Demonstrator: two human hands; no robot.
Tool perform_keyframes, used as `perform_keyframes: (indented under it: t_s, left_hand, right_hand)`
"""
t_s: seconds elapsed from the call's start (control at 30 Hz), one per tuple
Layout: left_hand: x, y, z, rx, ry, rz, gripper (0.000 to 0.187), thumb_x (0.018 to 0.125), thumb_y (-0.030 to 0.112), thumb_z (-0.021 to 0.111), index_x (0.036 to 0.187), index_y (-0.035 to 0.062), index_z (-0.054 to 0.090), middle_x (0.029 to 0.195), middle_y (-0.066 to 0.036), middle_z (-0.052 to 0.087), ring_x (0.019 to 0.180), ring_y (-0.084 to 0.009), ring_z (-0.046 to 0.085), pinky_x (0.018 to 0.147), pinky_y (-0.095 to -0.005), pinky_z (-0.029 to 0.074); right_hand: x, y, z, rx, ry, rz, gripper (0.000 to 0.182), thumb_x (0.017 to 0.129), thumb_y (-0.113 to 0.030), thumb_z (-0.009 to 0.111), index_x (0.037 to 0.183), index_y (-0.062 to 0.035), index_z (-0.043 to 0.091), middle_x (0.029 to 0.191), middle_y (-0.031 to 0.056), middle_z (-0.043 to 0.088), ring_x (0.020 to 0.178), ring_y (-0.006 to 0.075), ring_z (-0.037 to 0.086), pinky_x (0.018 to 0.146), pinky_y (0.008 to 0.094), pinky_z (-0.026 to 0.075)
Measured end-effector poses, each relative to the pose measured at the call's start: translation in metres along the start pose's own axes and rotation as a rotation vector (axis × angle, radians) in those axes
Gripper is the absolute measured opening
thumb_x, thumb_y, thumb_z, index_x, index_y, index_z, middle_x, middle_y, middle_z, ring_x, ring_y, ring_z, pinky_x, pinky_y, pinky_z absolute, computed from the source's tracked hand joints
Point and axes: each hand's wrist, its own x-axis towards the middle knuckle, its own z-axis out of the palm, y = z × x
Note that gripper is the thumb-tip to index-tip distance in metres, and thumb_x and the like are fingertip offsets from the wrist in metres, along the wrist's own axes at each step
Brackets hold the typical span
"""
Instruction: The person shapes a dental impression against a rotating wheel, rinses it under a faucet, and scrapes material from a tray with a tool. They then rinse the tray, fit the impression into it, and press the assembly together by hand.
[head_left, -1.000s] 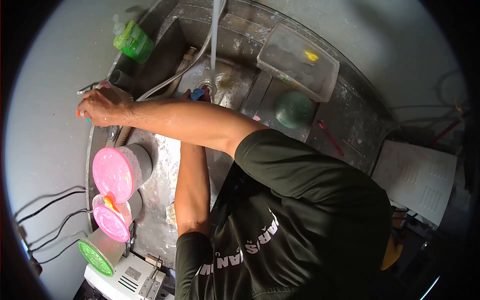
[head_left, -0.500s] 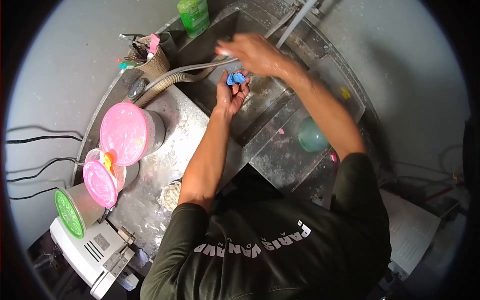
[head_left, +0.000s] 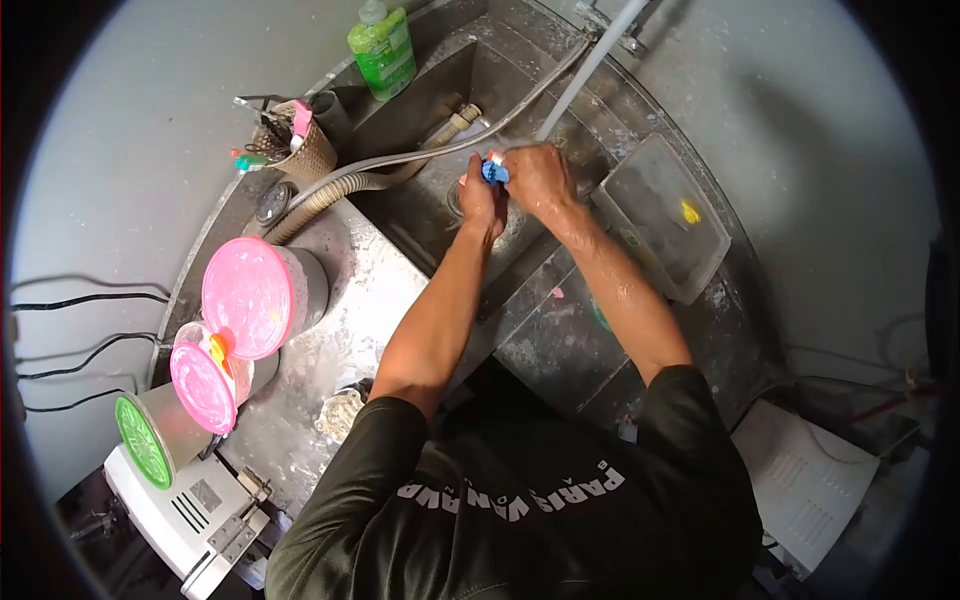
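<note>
Over the sink [head_left: 395, 130], my left hand [head_left: 480, 205] is closed around a small blue moulded piece [head_left: 495, 173] that looks like a dental impression. My right hand [head_left: 541, 180] is brought up close against it from the right, fingers curled. A small red-and-white tool [head_left: 496, 157] pokes out of the right fingers at the top of the blue piece; its full shape is hidden by the hand. Wet spots shine on my right forearm. Just behind the hands, a grey pipe [head_left: 590, 70] slants down into the sink.
A grey hose [head_left: 430, 155] and a ribbed hose [head_left: 335, 187] cross the sink's left side. Green soap bottle [head_left: 383, 55] and tool basket [head_left: 312, 150] stand behind. Lidded tubs [head_left: 245, 300] line the left; a translucent tray [head_left: 650, 160] lies right.
My right hand has come down from above, blurred before, to the blue piece. The left hand has turned and shifted slightly right and down. The translucent tray is now less covered by my arm.
</note>
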Motion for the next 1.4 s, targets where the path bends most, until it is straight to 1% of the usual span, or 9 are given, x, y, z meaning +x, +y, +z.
perform_keyframes:
  t_s: [0.07, 0.17, 0.2, 0.53, 0.77, 0.93, 1.17, 1.3, 1.4]
  left_hand:
    - [0.005, -0.003, -0.001, 0.095, -0.036, 0.089, 0.044, 0.109, 0.044, 0.051, 0.091, 0.0064, 0.064, 0.078, -0.005, 0.064, 0.068, -0.0162, 0.059, 0.061, -0.0331, 0.048]
    - [0.008, 0.015, -0.005, 0.26, -0.155, 0.052, 0.039, 0.108, 0.042, 0.053, 0.097, 0.0065, 0.063, 0.081, -0.008, 0.066, 0.069, -0.0194, 0.063, 0.067, -0.0345, 0.051]
    - [-0.004, 0.025, -0.001, 0.419, -0.161, 0.026, 0.041, 0.107, 0.042, 0.054, 0.095, 0.0051, 0.064, 0.077, -0.009, 0.066, 0.06, -0.0193, 0.06, 0.053, -0.0312, 0.044]
    - [0.01, 0.044, 0.001, 0.315, -0.172, -0.434, 0.033, 0.102, 0.03, 0.042, 0.103, 0.0036, 0.062, 0.086, -0.017, 0.073, 0.063, -0.0241, 0.068, 0.045, -0.0266, 0.047]
    - [0.024, 0.051, -0.005, 0.346, -0.19, -0.678, 0.042, 0.099, 0.035, 0.042, 0.105, -0.0007, 0.065, 0.087, -0.018, 0.073, 0.06, -0.0219, 0.069, 0.042, -0.0244, 0.053]
    - [0.026, 0.049, 0.0, 0.358, -0.19, -0.736, 0.044, 0.099, 0.037, 0.041, 0.106, -0.0002, 0.064, 0.088, -0.019, 0.074, 0.061, -0.022, 0.071, 0.04, -0.0243, 0.053]
    - [0.029, 0.053, -0.006, 0.309, -0.242, -0.86, 0.045, 0.097, 0.038, 0.044, 0.104, -0.0013, 0.064, 0.087, -0.018, 0.074, 0.059, -0.0199, 0.069, 0.04, -0.0255, 0.053]
    - [0.027, 0.052, -0.004, 0.393, -0.229, -0.837, 0.045, 0.096, 0.039, 0.044, 0.103, -0.0012, 0.065, 0.088, -0.018, 0.074, 0.06, -0.0189, 0.069, 0.039, -0.0255, 0.053]
    - [0.031, 0.047, -0.013, 0.319, -0.255, -0.844, 0.045, 0.096, 0.037, 0.043, 0.1, -0.0016, 0.066, 0.087, -0.019, 0.074, 0.061, -0.0196, 0.07, 0.04, -0.0262, 0.054]
  right_hand:
    - [0.007, 0.01, -0.005, 0.059, -0.041, 0.028, 0.011, 0.09, -0.016, 0.073, 0.083, -0.0084, 0.078, 0.08, 0.0195, 0.071, 0.079, 0.0395, 0.071, 0.071, 0.0481, 0.056]
    - [0.012, 0.017, -0.012, 0.072, -0.053, -0.269, 0.007, 0.087, -0.012, 0.072, 0.084, -0.0089, 0.078, 0.082, 0.019, 0.072, 0.081, 0.0394, 0.071, 0.072, 0.0479, 0.056]
    - [0.012, 0.028, -0.011, 0.107, -0.1, -0.213, 0.007, 0.086, -0.011, 0.072, 0.086, -0.0095, 0.079, 0.083, 0.0188, 0.072, 0.083, 0.0392, 0.071, 0.073, 0.0474, 0.056]
    - [0.025, 0.054, -0.023, 0.385, -0.196, -0.252, 0.029, 0.087, -0.005, 0.068, 0.11, -0.0168, 0.08, 0.094, 0.0153, 0.075, 0.09, 0.036, 0.071, 0.082, 0.0423, 0.055]
    - [0.027, 0.063, -0.026, 0.269, -0.274, -0.356, 0.032, 0.086, 0.001, 0.066, 0.107, -0.0192, 0.082, 0.099, 0.0089, 0.076, 0.093, 0.0337, 0.072, 0.084, 0.0409, 0.055]
    - [0.022, 0.043, -0.022, 0.241, -0.188, -0.591, 0.039, 0.071, 0.01, 0.065, 0.097, -0.0151, 0.082, 0.088, 0.0055, 0.073, 0.087, 0.0294, 0.062, 0.081, 0.0415, 0.053]
    - [0.026, 0.049, -0.031, 0.24, -0.152, -0.663, 0.045, 0.072, 0.015, 0.061, 0.096, -0.0171, 0.082, 0.09, 0.0068, 0.073, 0.089, 0.0295, 0.065, 0.08, 0.0361, 0.054]
    - [0.03, 0.078, -0.025, 0.105, -0.095, -0.473, 0.036, 0.072, 0.012, 0.063, 0.092, -0.0124, 0.08, 0.092, 0.0067, 0.074, 0.088, 0.0294, 0.068, 0.078, 0.0386, 0.056]
    - [0.02, 0.051, -0.028, 0.22, -0.105, -0.613, 0.038, 0.073, 0.011, 0.063, 0.095, -0.0145, 0.081, 0.092, 0.0077, 0.075, 0.087, 0.0319, 0.069, 0.08, 0.0404, 0.056]
